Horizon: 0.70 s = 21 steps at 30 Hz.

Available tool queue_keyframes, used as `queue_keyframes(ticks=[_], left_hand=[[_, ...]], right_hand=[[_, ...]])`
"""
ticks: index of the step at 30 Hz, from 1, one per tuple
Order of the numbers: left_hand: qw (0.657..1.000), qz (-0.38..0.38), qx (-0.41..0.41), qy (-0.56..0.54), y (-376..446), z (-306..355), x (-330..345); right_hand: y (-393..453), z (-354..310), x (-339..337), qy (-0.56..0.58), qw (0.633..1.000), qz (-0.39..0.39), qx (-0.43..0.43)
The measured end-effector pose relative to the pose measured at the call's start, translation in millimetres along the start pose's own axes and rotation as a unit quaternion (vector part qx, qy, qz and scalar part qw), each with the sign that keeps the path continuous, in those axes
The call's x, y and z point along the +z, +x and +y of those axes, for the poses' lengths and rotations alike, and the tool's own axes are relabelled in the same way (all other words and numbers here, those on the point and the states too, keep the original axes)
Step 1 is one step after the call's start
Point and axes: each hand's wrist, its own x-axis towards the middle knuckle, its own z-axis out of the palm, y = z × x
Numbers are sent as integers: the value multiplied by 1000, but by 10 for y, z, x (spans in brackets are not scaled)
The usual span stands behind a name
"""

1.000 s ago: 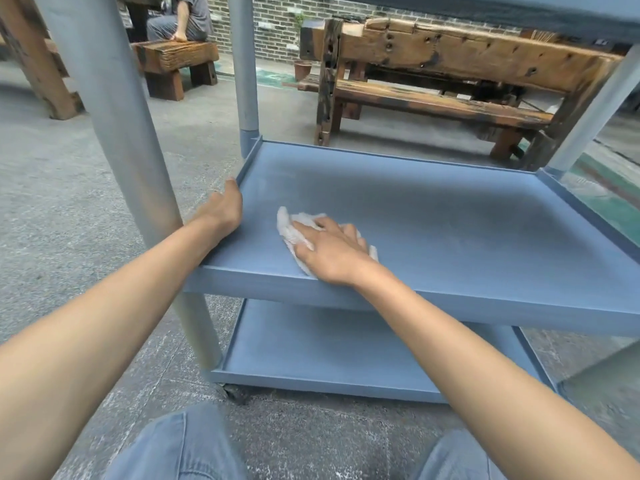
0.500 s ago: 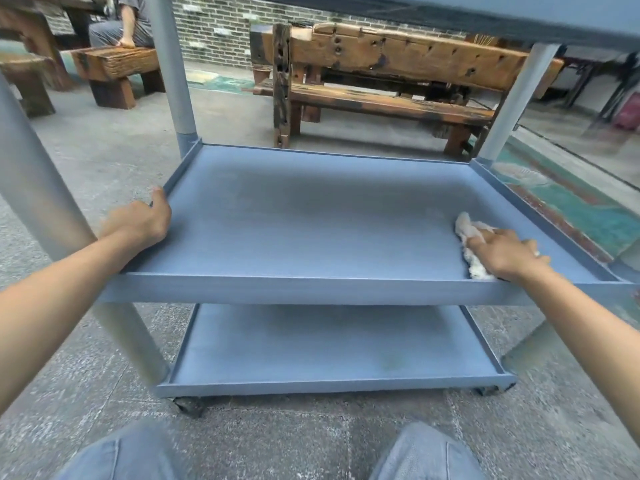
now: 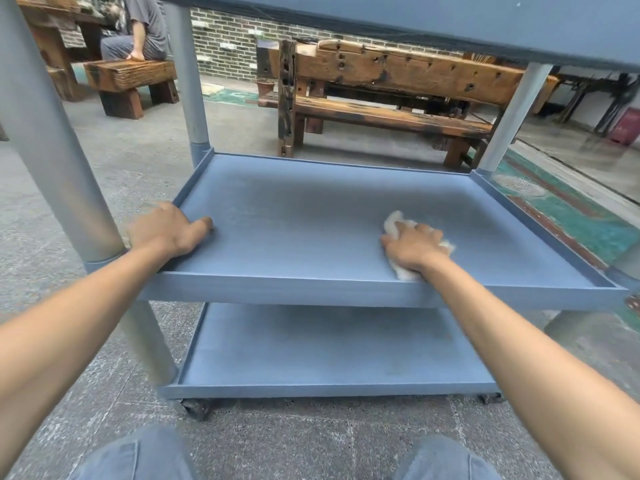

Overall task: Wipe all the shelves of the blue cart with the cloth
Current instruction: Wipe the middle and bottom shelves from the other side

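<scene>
The blue cart's middle shelf (image 3: pixel 311 216) fills the centre of the head view, with the bottom shelf (image 3: pixel 329 351) below it and the underside of the top shelf (image 3: pixel 450 19) above. My right hand (image 3: pixel 412 247) presses a crumpled white cloth (image 3: pixel 394 221) flat on the middle shelf, right of centre near the front rim. My left hand (image 3: pixel 166 230) grips the shelf's left rim, thumb inside the tray.
Grey posts (image 3: pixel 52 133) stand at the cart's corners and small casters (image 3: pixel 197 408) sit under it. A rough wooden bench (image 3: pixel 381 81) stands behind the cart. A seated person (image 3: pixel 138 32) is on a wooden block seat at the back left. My knees (image 3: pixel 138 455) are at the bottom.
My right hand swept the cloth from the shelf's left side to the far right, then back leftward to right of centre. My left hand stays on the left rim.
</scene>
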Motion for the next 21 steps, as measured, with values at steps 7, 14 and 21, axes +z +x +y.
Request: queue_keyframes(ticks=[7,14,21], left_hand=[[995,-46,79,-42,-54,-66,-74],[900,81,347,-249,-991,322,-356],[714,-185,672,-61,-2074,-38,203]], right_hand=[[-600,-1697,457,45,968,-57,-240],[-723,-1469,90,408,873,-78,-253],[-1251,-1082,200,671,580,-384,-257]])
